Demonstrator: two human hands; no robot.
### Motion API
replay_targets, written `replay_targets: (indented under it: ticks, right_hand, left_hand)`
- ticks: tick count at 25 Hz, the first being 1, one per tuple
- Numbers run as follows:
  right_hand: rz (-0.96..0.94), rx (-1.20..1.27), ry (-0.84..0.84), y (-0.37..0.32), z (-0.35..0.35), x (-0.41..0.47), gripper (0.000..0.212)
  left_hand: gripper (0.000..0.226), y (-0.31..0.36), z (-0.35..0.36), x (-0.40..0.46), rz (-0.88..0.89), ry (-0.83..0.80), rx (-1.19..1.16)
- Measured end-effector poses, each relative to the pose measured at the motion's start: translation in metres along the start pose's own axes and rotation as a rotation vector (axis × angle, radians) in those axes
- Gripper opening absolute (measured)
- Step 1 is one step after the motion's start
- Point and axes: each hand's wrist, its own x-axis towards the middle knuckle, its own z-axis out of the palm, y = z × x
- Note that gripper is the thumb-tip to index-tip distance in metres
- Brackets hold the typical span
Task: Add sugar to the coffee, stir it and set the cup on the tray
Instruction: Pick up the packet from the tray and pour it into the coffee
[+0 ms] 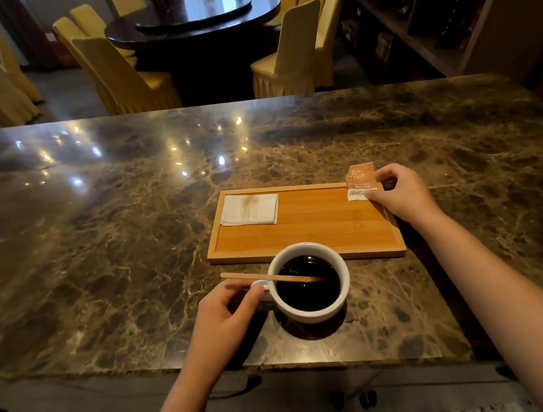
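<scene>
Polished brown marble (110, 227) formed the counter, with a dark round dining table (193, 19) and yellow-covered chairs (121, 73) in the room behind it. On the marble lay a shallow wooden tray (303, 225), a folded white napkin (249, 209) resting in its far left corner. Just in front of the tray's near edge stood a white cup (308, 282) full of black coffee (309, 290), and a wooden stir stick (269, 277) leaned across its left rim with one end dipped in the liquid. The left hand (223, 319) was closed at the cup's handle, thumb and fingers pinching it (the handle itself was mostly hidden by them). The right hand (399, 192) hovered over the tray's far right corner, fingertips pinching an orange and white sugar packet (360, 182) held upright above the rim; whether the packet was torn open could not be told.
</scene>
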Motion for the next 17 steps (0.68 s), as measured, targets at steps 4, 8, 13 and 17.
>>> replay_targets:
  ticks: [4,8,13,17]
  right_hand:
    - [0.013,0.029,0.066,0.001,0.004,-0.004,0.019]
    - [0.036,0.251,0.072,-0.006,-0.011,-0.019,0.003]
    - [0.04,0.717,-0.04,-0.016,-0.032,-0.063,0.012]
    - [0.102,1.041,-0.094,-0.028,-0.029,-0.094,0.015]
  left_hand:
    - [0.023,0.004,-0.006,0.004,-0.097,-0.089,-0.055]
    - [0.028,0.004,-0.011,0.005,-0.193,-0.163,-0.148]
    - [0.033,0.003,-0.014,0.005,-0.22,-0.212,-0.257]
    - [0.031,0.004,-0.016,0.007,-0.222,-0.244,-0.327]
